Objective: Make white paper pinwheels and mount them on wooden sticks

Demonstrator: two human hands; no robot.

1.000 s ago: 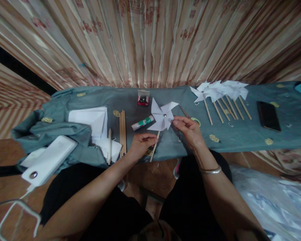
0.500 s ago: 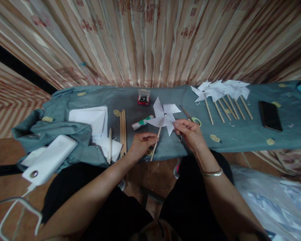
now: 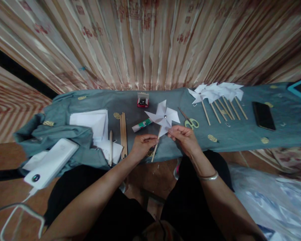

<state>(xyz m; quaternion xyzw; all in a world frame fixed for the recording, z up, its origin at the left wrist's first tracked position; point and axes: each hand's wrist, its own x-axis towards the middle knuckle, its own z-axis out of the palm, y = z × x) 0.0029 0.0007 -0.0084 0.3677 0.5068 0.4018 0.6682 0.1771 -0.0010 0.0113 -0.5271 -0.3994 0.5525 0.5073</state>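
Note:
A white paper pinwheel (image 3: 163, 115) with a shiny pin at its centre is held up over the table in front of me. My left hand (image 3: 143, 144) is closed around its thin wooden stick (image 3: 155, 150) just below the blades. The thumb and fingers of my right hand (image 3: 182, 135) pinch the tip of the lower blade. Just beyond the pinwheel lie a glue stick (image 3: 142, 125) on the left and green-handled scissors (image 3: 190, 121) on the right. A small red box (image 3: 142, 100) of dark pins stands open farther back.
Several finished pinwheels (image 3: 217, 93) lie at the back right, near a black phone (image 3: 264, 115). To the left are loose wooden sticks (image 3: 123, 134), a pencil-like white stick (image 3: 110, 147), stacked paper (image 3: 89, 124) and a cabled power bank (image 3: 51, 164). A pleated curtain hangs behind the table.
The pinwheel's blades have turned on the pin. My right hand has shifted a little left and down with a blade tip, uncovering the scissors' handles. My left hand keeps the stick.

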